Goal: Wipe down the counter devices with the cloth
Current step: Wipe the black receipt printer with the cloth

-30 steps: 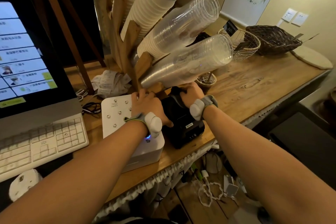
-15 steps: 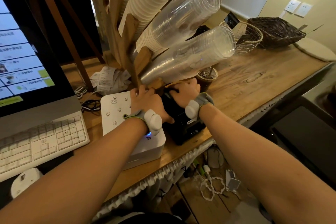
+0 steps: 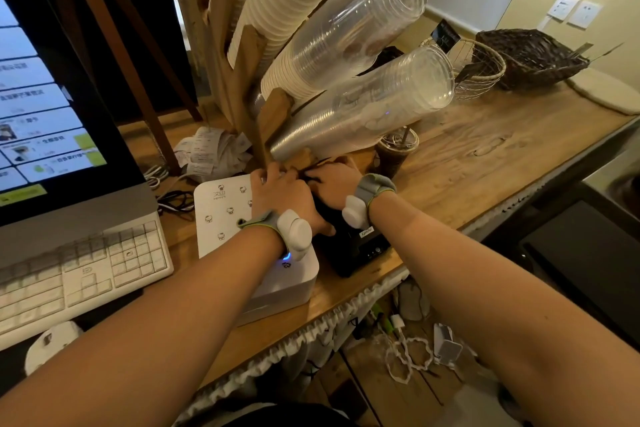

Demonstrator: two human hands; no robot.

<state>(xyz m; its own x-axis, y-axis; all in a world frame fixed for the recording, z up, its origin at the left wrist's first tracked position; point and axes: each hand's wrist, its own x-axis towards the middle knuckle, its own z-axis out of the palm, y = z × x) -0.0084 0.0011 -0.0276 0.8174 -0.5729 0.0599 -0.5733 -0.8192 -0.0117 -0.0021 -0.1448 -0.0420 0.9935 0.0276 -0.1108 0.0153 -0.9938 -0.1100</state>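
Counter [image 3: 467, 163]: left grip [image 3: 284, 194], right grip [image 3: 332, 184] clasp printer [image 3: 360, 250].

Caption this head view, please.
Left hand and right hand meet atop a black printer beside a white box, under racked cups.

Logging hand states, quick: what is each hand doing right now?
Left hand: fingers curled by the black printer; whether it grips anything cannot be told.
Right hand: on the printer's back edge, fingers hidden; cannot be told.

Keyboard [image 3: 79, 274] left of printer [image 3: 221, 218], on counter [image 3: 467, 163]
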